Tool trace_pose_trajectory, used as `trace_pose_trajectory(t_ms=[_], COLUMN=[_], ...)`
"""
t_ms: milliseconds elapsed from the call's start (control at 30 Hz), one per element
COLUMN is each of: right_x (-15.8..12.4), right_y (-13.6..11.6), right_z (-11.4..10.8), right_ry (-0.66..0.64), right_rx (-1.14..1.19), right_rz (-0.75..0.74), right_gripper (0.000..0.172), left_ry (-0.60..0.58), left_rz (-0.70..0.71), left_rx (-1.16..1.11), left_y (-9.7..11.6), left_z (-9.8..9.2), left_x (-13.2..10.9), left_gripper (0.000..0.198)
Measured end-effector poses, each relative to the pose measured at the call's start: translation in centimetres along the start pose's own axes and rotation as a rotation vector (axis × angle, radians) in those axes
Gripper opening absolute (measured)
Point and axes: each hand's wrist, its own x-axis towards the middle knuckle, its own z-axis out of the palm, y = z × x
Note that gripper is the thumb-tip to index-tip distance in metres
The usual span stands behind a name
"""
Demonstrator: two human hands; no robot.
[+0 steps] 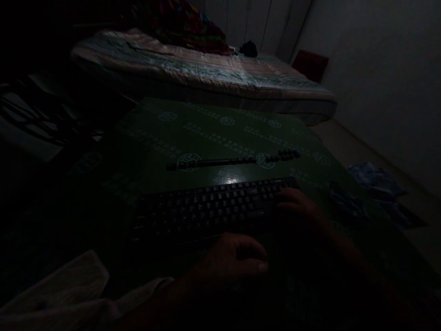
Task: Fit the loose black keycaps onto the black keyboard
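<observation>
Black keyboard [206, 206] lies beyond unclenched left hand [225, 259], partly under right hand [300, 210], grip unclear.

Very dim, with heavy shadow at left and glare on the tabletop [229, 175].

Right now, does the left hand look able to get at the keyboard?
Likely yes: the left hand is close by the keyboard, with nothing visible between them, though it's dim.

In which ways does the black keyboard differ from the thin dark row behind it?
The keyboard is broad, many-keyed; the dark row is a narrow line. The right hand is at the keyboard; no hand is at the dark row. Both lie on the green table.
</observation>
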Motion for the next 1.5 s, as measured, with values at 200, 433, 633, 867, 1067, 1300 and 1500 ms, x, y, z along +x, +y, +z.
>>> trace_pose_trajectory(t_ms=[200,433,633,867,1067,1300,1500], right_x=[0.5,1.1,0.9,-0.7,-1.4,-1.6,-2.2], right_y=[0.4,0.0,0.7,-0.4,-2.7,-3.7,-4.1], right_z=[0.2,-0.4,-0.2,1.3,1.2,1.4,1.8], right_ry=[-0.022,-0.09,-0.095,0.087,0.146,0.131,0.098], right_rx=[0.022,0.028,0.05,-0.053,-0.194,-0.212,-0.236], right_rz=[0.023,0.025,-0.016,-0.03,-0.06,-0.006,0.091], right_gripper=[0.011,0.01,0.01,0.012,0.021,0.02,0.023], left_ry=[-0.054,-0.082,-0.093,-0.11,-0.101,-0.088,-0.103], left_rz=[0.016,0.032,0.005,0.02,0.017,0.034,0.074], left_rx=[0.029,0.094,0.081,0.118,0.128,0.13,0.165], left_y=[-0.3,-0.2,-0.1,-0.3,0.0,0.0,-0.5], left_z=[-0.2,-0.2,-0.1,-0.3,-0.1,-0.1,-0.2], left_x=[0.0,0.0,0.0,0.1,0.0,0.1,0.3], left_gripper=[0.028,0.025,0.025,0.025,0.025,0.025,0.024])
